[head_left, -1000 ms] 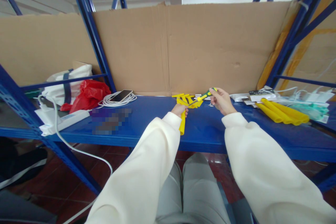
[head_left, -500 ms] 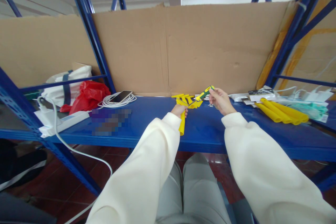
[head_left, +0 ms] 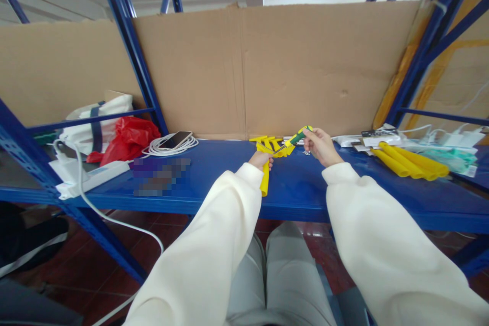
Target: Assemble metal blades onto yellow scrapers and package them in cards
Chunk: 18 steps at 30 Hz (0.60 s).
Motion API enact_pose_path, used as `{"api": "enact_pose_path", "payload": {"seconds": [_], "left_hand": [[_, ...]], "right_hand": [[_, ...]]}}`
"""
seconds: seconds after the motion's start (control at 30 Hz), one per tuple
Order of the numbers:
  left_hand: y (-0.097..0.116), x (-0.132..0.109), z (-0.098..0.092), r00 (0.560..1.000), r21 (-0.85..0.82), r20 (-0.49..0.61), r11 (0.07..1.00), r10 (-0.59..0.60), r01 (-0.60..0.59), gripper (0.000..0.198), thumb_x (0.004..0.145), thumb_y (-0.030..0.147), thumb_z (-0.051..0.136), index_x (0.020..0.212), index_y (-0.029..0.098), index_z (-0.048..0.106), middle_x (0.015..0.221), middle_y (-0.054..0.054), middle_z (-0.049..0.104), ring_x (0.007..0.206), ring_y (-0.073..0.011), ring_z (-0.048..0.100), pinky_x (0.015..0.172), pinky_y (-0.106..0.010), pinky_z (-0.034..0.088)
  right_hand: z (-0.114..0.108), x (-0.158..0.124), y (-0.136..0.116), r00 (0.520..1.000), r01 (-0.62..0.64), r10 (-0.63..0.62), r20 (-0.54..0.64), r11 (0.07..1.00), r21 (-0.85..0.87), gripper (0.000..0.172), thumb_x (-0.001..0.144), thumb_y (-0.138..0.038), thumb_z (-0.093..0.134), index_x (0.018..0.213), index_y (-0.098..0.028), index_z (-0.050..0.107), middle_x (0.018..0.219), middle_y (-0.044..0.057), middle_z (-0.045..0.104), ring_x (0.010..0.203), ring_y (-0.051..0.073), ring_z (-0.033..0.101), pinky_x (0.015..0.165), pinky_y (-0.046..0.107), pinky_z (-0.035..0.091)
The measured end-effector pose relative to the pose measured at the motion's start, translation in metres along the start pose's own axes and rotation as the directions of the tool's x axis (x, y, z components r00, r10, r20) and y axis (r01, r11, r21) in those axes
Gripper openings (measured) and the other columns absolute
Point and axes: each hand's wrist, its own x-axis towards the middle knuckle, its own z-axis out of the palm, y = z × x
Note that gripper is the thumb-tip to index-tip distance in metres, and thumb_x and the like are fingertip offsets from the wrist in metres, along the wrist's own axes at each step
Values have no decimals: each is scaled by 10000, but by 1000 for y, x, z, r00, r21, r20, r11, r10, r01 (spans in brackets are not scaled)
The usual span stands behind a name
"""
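Observation:
My right hand is closed on the green and yellow handle of a screwdriver. Its thin shaft slants down and left to my left hand. That hand is closed around a yellow plastic tube-shaped part, whose lower end sticks out beneath the fingers. The screwdriver's tip is by the left fingers, and I cannot tell what it touches. Just behind lie several yellow plastic pieces on the blue shelf. A small shiny bit hangs below the right fingers, too small to name.
On the blue shelf at left are a phone on a coiled white cable, a red bag and a power strip. Several yellow tubes lie at right. A cardboard panel stands behind.
Both hands hold nearly the same places. The screwdriver handle looks slightly turned in my right fingers, showing more green.

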Motion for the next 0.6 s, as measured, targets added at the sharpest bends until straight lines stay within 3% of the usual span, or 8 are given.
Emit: {"api": "enact_pose_path", "payload": {"seconds": [0.3, 0.6], "left_hand": [[2, -2, 0, 1000, -33, 15, 999, -18, 19, 102, 899, 217, 672, 973, 157, 636, 532, 76, 419, 409, -63, 359, 457, -196, 385], [2, -1, 3, 1000, -6, 21, 1000, -6, 6, 166, 912, 143, 581, 1064, 139, 648, 539, 72, 455, 418, -75, 400, 521, -223, 452]], "right_hand": [[1, -2, -3, 996, 42, -43, -83, 999, -22, 538, 657, -585, 882, 784, -243, 487, 525, -66, 590, 426, 97, 555, 377, 179, 405], [8, -1, -2, 973, 127, -133, -188, 991, -45, 519, 701, -569, 844, 768, -243, 446, 488, -104, 544, 377, 73, 492, 365, 173, 349]]}}
